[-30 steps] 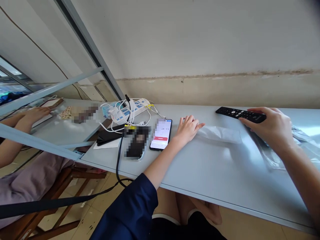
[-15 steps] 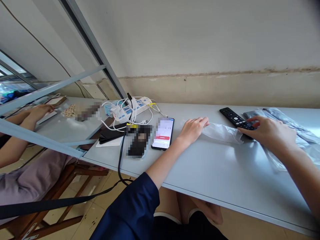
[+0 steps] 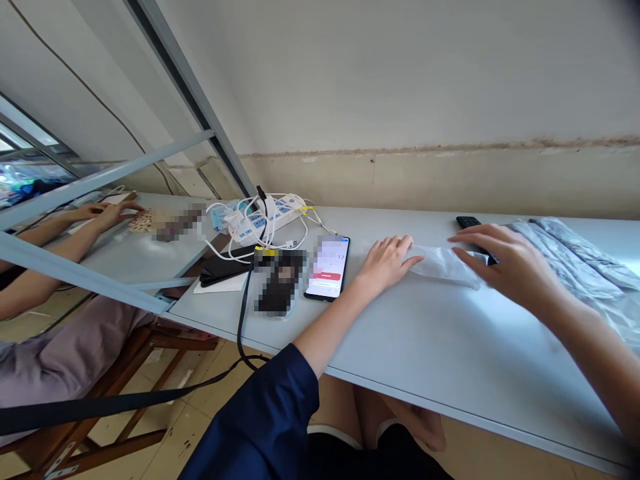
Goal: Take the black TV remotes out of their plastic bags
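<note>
A translucent plastic sleeve [image 3: 444, 265] lies flat on the grey table [image 3: 425, 353]. My left hand [image 3: 387, 261] rests on the table at the sleeve's left end, fingers spread, with the thumb by its edge. Above the sleeve's right end hovers my right hand [image 3: 505, 263], thumb and fingers apart, holding nothing. It partly hides a black remote control [image 3: 469, 222] behind it. Grey folded items in clear plastic [image 3: 565, 257] lie to the right, beyond my right hand.
A lit phone [image 3: 327, 268], a second, blurred device [image 3: 280, 283] and a white power strip [image 3: 273, 220] with tangled cables stand left of my left hand. Further left, behind a metal frame [image 3: 190, 87], another person's hands [image 3: 113, 215] are near small beige pieces [image 3: 141, 221].
My right hand has let go of the remote, which now lies slightly further right, and has moved left with its fingers opened. My left thumb has spread. The other person's hand moved towards the beige pieces.
</note>
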Motion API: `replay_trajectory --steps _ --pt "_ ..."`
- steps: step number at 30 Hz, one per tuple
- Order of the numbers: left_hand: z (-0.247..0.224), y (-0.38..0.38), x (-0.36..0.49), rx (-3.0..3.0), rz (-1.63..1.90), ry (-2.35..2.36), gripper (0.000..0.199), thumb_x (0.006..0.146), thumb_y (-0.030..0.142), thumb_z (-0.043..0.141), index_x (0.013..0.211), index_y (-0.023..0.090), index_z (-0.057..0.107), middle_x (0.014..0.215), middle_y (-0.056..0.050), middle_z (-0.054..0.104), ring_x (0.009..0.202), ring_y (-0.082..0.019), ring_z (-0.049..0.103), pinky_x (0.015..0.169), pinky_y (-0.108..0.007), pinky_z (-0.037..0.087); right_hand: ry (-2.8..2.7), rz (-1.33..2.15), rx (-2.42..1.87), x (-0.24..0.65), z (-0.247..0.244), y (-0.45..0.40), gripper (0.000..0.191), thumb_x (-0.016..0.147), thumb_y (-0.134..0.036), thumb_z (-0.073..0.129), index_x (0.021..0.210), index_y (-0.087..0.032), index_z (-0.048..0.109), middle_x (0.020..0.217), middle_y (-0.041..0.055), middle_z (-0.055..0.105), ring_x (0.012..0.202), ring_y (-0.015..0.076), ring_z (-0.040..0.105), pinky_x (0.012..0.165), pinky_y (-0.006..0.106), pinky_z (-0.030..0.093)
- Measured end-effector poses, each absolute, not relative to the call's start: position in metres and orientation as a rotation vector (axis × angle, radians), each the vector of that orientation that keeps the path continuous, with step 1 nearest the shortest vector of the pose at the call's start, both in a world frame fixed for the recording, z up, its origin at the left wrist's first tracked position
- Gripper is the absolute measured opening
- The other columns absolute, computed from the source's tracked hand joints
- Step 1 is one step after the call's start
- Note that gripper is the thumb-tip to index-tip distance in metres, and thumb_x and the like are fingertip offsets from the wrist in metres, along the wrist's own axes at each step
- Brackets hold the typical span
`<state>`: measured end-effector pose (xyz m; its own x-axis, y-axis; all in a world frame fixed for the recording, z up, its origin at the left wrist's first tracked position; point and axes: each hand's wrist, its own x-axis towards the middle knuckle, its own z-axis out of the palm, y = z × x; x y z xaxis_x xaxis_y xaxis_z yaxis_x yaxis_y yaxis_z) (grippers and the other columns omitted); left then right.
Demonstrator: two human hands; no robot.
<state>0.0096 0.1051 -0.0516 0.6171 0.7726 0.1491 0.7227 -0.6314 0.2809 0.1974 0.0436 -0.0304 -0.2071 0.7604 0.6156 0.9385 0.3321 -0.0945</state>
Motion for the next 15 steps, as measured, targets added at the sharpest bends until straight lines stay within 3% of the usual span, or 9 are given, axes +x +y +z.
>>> replay_trajectory --steps 4,8,15 --pt "-0.062 0.107 0.01 2.704 0.515 1.24 0.034 0.095 0.023 0.036 0.129 0.018 0.039 0.126 -0.01 0.054 0.119 -0.02 0.049 0.103 -0.035 0.038 -2.339 -0.433 -1.279 0.196 -0.051 0.049 0.051 0.098 -0.047 0.024 0.093 -0.024 0.07 0.104 0.0035 0.063 0.086 0.0164 0.061 0.076 0.034 0.047" --pt "-0.073 0.111 0.011 2.76 0.59 1.242 0.046 0.09 0.006 0.03 0.132 0.024 0.038 0.135 -0.008 0.047 0.132 -0.021 0.038 0.11 -0.039 0.034 -2.437 -0.292 -1.3 0.201 -0.064 0.053 0.047 0.097 -0.041 0.026 0.098 -0.023 0.069 0.106 0.0035 0.063 0.088 0.0177 0.062 0.074 0.034 0.051" --pt "-0.075 0.109 0.013 2.757 0.462 1.338 0.053 0.084 -0.001 0.034 0.129 0.026 0.044 0.138 -0.009 0.043 0.136 -0.025 0.034 0.108 -0.045 0.036 -2.335 -0.022 -1.491 0.208 -0.068 0.054 0.043 0.092 -0.042 0.032 0.102 -0.021 0.068 0.109 0.0043 0.063 0.091 0.0184 0.063 0.074 0.032 0.055"
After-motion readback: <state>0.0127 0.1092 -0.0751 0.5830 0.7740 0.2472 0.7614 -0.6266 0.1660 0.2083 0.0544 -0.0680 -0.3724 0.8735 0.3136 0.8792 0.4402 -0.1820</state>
